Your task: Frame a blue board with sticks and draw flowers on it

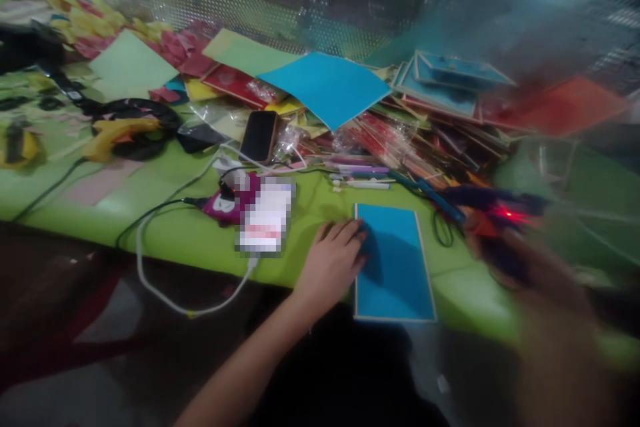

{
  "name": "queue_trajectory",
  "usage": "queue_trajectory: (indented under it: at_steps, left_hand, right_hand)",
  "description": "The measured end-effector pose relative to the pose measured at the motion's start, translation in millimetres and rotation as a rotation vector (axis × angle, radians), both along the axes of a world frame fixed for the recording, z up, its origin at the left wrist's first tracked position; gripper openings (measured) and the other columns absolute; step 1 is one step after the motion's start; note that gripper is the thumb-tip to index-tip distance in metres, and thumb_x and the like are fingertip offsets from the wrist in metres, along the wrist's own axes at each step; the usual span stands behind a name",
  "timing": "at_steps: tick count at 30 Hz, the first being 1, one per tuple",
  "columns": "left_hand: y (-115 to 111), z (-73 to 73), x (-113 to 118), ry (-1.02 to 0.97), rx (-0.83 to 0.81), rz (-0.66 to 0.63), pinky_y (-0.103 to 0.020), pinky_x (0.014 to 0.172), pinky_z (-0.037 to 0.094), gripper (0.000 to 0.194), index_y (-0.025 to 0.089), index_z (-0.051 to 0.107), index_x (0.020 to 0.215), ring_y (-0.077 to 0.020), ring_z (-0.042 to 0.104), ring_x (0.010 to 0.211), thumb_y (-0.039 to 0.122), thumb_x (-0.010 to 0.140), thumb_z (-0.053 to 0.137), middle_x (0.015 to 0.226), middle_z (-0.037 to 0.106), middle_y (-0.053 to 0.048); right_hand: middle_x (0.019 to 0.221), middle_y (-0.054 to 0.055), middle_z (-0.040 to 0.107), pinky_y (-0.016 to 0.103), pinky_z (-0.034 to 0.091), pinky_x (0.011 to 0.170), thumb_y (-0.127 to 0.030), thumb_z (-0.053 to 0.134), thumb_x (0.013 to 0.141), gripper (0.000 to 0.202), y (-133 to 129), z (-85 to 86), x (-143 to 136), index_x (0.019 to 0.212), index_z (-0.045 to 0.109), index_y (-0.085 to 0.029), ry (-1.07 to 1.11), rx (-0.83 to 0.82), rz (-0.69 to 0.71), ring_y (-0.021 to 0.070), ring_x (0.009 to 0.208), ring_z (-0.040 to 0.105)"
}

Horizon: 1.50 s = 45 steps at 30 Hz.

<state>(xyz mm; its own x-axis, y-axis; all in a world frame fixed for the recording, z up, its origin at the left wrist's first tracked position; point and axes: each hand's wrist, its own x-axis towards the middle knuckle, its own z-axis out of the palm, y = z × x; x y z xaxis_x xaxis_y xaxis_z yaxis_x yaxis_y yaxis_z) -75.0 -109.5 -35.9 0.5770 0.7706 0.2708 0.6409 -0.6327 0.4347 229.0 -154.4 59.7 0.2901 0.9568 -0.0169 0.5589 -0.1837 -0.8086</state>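
Note:
My left hand [337, 253] lies with its fingers spread over the left edge of a blue card [397, 270] with a pale border. The card rests on the green tabletop, its lower end at the front edge. On the right, my right hand [543, 273] is raised and smeared by motion. Its fingers are wrapped round a dark blue and orange glue gun [500, 220] with a glowing red light. The gun is to the right of the card and apart from it.
A lit phone [267, 217] on a white cable lies beside a purple power strip [225, 207]. Behind are a dark phone [259, 135], a large blue sheet [325, 87] and heaped cards. A yellow glue gun [117, 133] lies left. Cables hang over the front edge.

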Motion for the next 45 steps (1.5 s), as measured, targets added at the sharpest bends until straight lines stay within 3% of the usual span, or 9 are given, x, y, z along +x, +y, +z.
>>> queue_trajectory:
  at_steps: [4, 10, 16, 22, 45]
  left_hand:
    - [-0.5, 0.6, -0.3, 0.006, -0.020, 0.023, -0.051, 0.121, 0.040, 0.040, 0.019, 0.063, 0.140, -0.0289, 0.055, 0.142, 0.036, 0.104, 0.061, 0.157, 0.058, -0.010]
    - [-0.7, 2.8, -0.3, 0.002, -0.052, 0.035, -0.051, 0.118, 0.040, 0.041, 0.020, 0.063, 0.141, -0.0290, 0.055, 0.143, 0.042, 0.106, 0.058, 0.156, 0.059, -0.009]
    - [0.1, 5.1, -1.5, -0.015, -0.062, 0.027, -0.051, 0.117, 0.042, 0.041, 0.019, 0.064, 0.138, -0.0287, 0.057, 0.141, 0.043, 0.106, 0.058, 0.155, 0.061, -0.009]
    - [-0.5, 5.9, -2.9, -0.016, -0.059, 0.028, -0.052, 0.118, 0.042, 0.042, 0.018, 0.065, 0.138, -0.0290, 0.057, 0.140, 0.044, 0.105, 0.058, 0.155, 0.060, -0.009]
    - [-0.3, 4.4, -3.2, -0.040, -0.073, 0.019, -0.052, 0.118, 0.043, 0.043, 0.020, 0.064, 0.140, -0.0287, 0.057, 0.140, 0.045, 0.106, 0.057, 0.155, 0.060, -0.010]
  right_hand:
    - [0.080, 0.008, 0.070, 0.033, 0.053, 0.067, -0.058, 0.076, 0.083, 0.037, 31.7, -1.3, -19.9, 0.091, 0.074, -0.021, 0.335, -0.115, 0.165, 0.0220, 0.075, 0.066]
    - [0.085, 0.006, 0.073, 0.030, 0.046, 0.059, -0.057, 0.075, 0.088, 0.041, 63.3, -7.6, -44.1, 0.101, 0.075, -0.019, 0.272, -0.281, 0.381, 0.0139, 0.062, 0.054]
    - [0.073, 0.005, 0.069, 0.031, 0.044, 0.055, -0.077, 0.073, 0.078, 0.063, 65.1, -20.9, -52.1, 0.096, 0.077, -0.017, 0.186, -0.354, 0.298, 0.0157, 0.057, 0.053]
    - [0.058, 0.002, 0.062, 0.031, 0.045, 0.052, -0.090, 0.065, 0.072, 0.069, 66.1, -21.8, -55.4, 0.084, 0.074, -0.022, 0.082, -0.342, 0.298, 0.0187, 0.055, 0.057]
    - [0.054, 0.002, 0.058, 0.031, 0.042, 0.047, -0.087, 0.059, 0.081, 0.064, 70.0, -24.6, -58.8, 0.078, 0.068, -0.023, 0.045, -0.363, 0.377, 0.0178, 0.050, 0.054]
